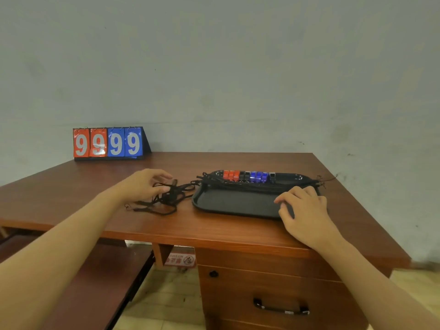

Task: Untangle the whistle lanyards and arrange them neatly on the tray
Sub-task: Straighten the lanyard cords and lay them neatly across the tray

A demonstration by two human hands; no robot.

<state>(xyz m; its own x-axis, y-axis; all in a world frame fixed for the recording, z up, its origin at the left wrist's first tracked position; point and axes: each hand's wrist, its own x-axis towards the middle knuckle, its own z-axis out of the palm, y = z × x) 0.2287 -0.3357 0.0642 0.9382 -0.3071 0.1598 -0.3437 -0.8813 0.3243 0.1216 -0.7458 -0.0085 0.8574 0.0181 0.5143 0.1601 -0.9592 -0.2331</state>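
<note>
A black tray (228, 202) lies on the wooden desk. Along its far side stands a row of whistles (248, 176): red, black, blue and one dark one at the right end. Their black cords (252, 186) run bundled across the tray. To the left of the tray a tangled heap of black lanyards (164, 200) lies on the desk. My left hand (142, 184) hovers over that heap, fingers curled and touching the cords. My right hand (302, 206) rests on the tray's near right corner, fingers spread.
A flip scoreboard (108, 142) showing 9s in red and blue stands at the desk's back left corner against the wall. Drawers (273, 296) sit under the desk's front right. A pulled-out shelf (95, 282) is lower left.
</note>
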